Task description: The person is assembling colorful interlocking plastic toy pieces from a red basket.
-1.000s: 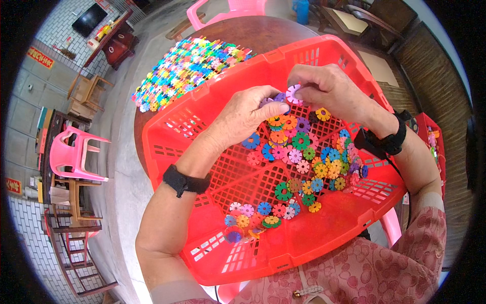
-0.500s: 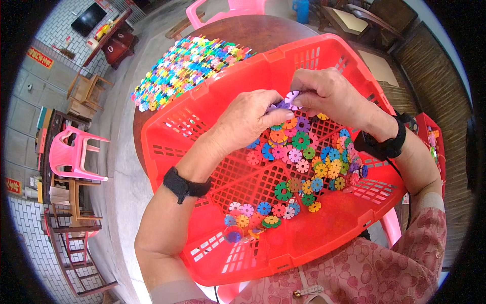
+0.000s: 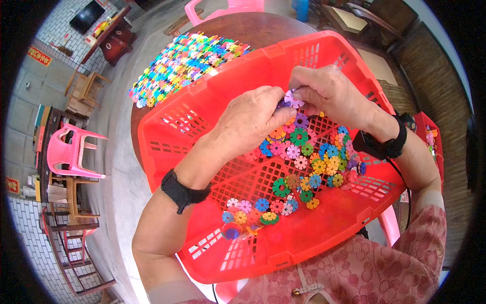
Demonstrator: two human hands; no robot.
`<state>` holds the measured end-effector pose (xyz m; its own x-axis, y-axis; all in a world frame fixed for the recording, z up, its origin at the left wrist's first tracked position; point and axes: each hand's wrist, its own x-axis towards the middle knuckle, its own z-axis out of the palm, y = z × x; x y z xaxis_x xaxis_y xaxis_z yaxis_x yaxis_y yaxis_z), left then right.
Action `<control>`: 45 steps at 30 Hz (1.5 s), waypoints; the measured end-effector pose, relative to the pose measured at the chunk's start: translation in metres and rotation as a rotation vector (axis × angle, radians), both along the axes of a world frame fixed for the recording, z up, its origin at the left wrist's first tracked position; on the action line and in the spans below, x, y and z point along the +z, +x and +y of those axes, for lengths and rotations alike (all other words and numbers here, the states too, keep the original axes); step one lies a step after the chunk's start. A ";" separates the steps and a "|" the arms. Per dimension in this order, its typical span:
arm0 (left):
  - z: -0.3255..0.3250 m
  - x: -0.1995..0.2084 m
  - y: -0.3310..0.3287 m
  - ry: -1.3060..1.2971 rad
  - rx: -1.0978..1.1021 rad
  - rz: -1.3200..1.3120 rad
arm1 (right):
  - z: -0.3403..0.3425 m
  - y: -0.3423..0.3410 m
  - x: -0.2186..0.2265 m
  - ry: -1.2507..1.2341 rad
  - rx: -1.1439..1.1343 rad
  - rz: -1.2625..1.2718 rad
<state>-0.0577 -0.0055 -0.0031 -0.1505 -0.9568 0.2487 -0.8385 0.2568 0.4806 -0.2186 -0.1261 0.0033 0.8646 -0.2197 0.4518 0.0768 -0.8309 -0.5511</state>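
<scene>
A red plastic basket (image 3: 202,121) lies tilted on my lap and holds several loose coloured snowflake discs (image 3: 298,167). Above its middle, my left hand (image 3: 250,119) and my right hand (image 3: 329,93) meet fingertip to fingertip. Between them they pinch a small pale purple snowflake disc (image 3: 292,98); a darker purple disc shows just under it. Both wrists wear black bands.
A flat sheet of joined coloured discs (image 3: 185,63) lies on the round brown table (image 3: 243,28) beyond the basket. A pink plastic chair (image 3: 73,152) and wooden chairs stand on the tiled floor at left. Another red basket edge (image 3: 430,137) shows at right.
Both hands stayed together over the basket and shifted only slightly, turning the purple discs between the fingertips. The basket has not moved.
</scene>
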 end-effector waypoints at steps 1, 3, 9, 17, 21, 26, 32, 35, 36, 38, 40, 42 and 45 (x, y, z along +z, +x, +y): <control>0.001 0.005 -0.003 0.024 0.019 0.018 | 0.001 0.000 0.001 -0.005 -0.006 -0.019; 0.003 0.006 -0.005 0.052 0.035 0.039 | 0.003 0.000 -0.003 0.030 0.004 -0.025; -0.002 0.000 -0.001 0.032 0.026 -0.060 | 0.000 0.002 -0.009 0.164 -0.006 0.018; -0.012 -0.010 0.016 0.148 -0.033 0.038 | -0.007 0.012 -0.020 0.187 0.011 0.146; -0.014 -0.015 0.029 0.181 0.018 -0.060 | -0.005 0.013 -0.025 0.406 -0.026 0.281; -0.012 -0.021 0.048 0.110 0.116 -0.182 | -0.010 0.005 -0.053 -0.456 0.193 0.595; -0.015 -0.023 0.045 0.116 0.100 -0.133 | 0.012 -0.006 -0.098 -0.616 0.173 0.702; -0.016 -0.025 0.048 0.125 0.129 -0.082 | 0.011 -0.005 -0.105 -0.616 0.154 0.623; -0.016 -0.024 0.048 0.122 0.134 -0.084 | 0.012 -0.004 -0.104 -0.600 0.160 0.553; -0.018 -0.021 0.047 0.089 0.132 -0.097 | 0.012 -0.004 -0.098 -0.550 0.165 0.580; -0.018 -0.022 0.047 0.096 0.134 0.031 | 0.017 -0.001 -0.083 -0.430 0.120 0.696; -0.019 -0.024 0.049 0.124 0.124 0.239 | 0.008 0.003 -0.072 -0.448 0.121 0.655; -0.021 -0.028 0.050 0.167 0.073 0.499 | -0.017 0.011 -0.050 -0.280 0.046 0.420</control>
<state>-0.0077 -0.0267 -0.0314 0.0153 -0.9931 0.1167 -0.5106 0.0926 0.8548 -0.2078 -0.1432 -0.0463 0.9904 -0.0969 0.0986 -0.0635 -0.9523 -0.2985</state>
